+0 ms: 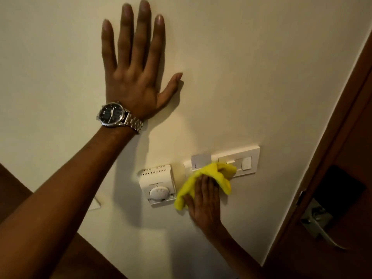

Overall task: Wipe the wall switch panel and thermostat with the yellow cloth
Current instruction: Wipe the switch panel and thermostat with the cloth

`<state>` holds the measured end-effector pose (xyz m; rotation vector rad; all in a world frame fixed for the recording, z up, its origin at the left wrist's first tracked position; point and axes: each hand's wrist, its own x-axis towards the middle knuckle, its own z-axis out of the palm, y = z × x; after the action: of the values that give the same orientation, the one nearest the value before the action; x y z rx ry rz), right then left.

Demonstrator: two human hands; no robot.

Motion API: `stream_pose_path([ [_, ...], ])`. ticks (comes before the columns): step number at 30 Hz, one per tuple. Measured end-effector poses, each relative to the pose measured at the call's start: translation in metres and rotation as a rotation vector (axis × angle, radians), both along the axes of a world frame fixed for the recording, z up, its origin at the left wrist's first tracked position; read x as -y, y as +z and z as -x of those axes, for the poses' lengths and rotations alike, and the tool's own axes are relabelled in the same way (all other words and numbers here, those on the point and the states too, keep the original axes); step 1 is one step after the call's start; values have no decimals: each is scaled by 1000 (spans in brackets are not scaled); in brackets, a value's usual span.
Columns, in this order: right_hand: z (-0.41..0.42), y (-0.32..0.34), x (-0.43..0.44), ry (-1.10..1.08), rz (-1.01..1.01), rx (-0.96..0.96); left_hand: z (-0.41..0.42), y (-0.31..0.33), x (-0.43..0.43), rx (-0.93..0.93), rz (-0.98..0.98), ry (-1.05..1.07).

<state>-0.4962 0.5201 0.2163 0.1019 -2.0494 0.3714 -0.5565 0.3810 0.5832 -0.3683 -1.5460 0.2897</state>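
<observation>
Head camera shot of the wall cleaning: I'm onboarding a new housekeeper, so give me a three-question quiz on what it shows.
1. True or false: the yellow cloth is pressed over the thermostat.
2. Multiple choice: the left hand is A) flat on the bare wall, fingers spread, B) gripping the door handle, C) turning the thermostat dial.
3. Fill in: the right hand holds the cloth against the left part of the ____.

Key
1. False: the cloth covers part of the switch panel, beside the thermostat.
2. A.
3. Switch panel.
</observation>
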Motion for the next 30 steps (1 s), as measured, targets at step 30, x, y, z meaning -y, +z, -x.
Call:
stream_pose_path([
  [30, 17, 34, 8, -29, 127, -58, -2, 3, -2, -14, -22, 18],
])
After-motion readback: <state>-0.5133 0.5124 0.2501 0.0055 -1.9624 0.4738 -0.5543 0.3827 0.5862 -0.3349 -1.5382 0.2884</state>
